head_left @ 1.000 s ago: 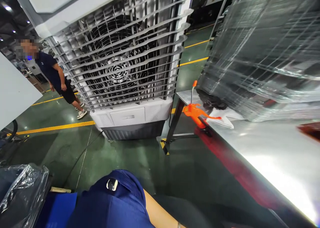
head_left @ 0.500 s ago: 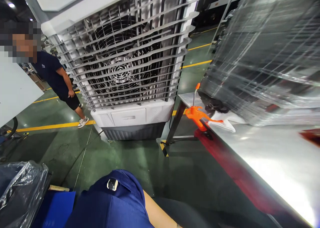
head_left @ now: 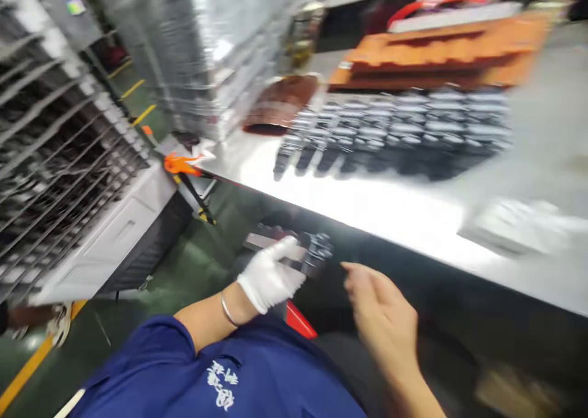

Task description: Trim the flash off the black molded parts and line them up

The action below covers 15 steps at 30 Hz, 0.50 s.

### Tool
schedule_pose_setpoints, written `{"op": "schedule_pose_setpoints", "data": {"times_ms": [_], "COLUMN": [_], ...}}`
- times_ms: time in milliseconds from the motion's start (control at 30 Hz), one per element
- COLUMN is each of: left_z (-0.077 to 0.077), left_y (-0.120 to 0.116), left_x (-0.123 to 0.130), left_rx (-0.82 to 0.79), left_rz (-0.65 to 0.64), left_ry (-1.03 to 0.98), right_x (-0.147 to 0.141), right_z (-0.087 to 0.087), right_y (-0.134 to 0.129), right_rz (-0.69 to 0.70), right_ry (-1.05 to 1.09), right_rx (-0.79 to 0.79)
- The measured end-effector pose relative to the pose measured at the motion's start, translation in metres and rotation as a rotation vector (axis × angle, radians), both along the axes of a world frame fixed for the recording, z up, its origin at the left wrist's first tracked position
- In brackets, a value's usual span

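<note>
My left hand, in a white glove, is closed around a dark blocky part with shiny rounded shapes at its right end. Motion blur hides its exact kind. A pale flat strip shows left of the glove, and I cannot tell if it belongs to the same part. My bare right hand is just right of the part, apart from it, with fingers curled and pressed together. Anything between those fingertips is too blurred to make out. Both hands are in front of the table's near edge.
On the metal table lie rows of dark and silvery parts, an orange bin, a brown rounded object and a white packet. An orange air gun hangs at the left corner, near a large fan unit.
The view has swung right, from the fan unit to the table. Both hands have come into view, the gloved left one with the dark part. The person standing at left is mostly out of frame.
</note>
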<state>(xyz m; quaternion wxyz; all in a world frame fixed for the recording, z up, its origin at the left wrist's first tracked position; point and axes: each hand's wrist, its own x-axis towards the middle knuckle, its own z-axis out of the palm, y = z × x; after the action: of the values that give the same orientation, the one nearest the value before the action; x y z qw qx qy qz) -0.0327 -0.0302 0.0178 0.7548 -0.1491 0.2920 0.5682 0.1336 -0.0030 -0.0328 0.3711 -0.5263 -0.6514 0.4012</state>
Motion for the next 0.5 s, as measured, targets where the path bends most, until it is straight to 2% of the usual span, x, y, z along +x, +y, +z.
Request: {"op": "schedule_pose_setpoints", "data": {"times_ms": [67, 100, 233, 500], "left_z": [0.013, 0.014, 0.007, 0.013], "left_y": [-0.001, -0.004, -0.011, -0.006], "left_x": [-0.005, -0.005, 0.002, 0.013], "left_rx": [-0.064, -0.105, -0.146, -0.186], "left_rz": [-0.049, 0.008, 0.116, 0.082], "left_ry": [-0.016, 0.002, 0.048, 0.062], "right_x": [-0.005, -0.007, -0.007, 0.001], "right_z": [-0.008, -0.009, -0.006, -0.003], "right_y": [0.003, 0.005, 0.003, 0.001], "right_rz": [0.002, 0.026, 0.113, 0.13], "right_ry": [0.062, 0.096, 0.125, 0.061], "right_rx": [0.076, 0.103, 0.203, 0.313]}}
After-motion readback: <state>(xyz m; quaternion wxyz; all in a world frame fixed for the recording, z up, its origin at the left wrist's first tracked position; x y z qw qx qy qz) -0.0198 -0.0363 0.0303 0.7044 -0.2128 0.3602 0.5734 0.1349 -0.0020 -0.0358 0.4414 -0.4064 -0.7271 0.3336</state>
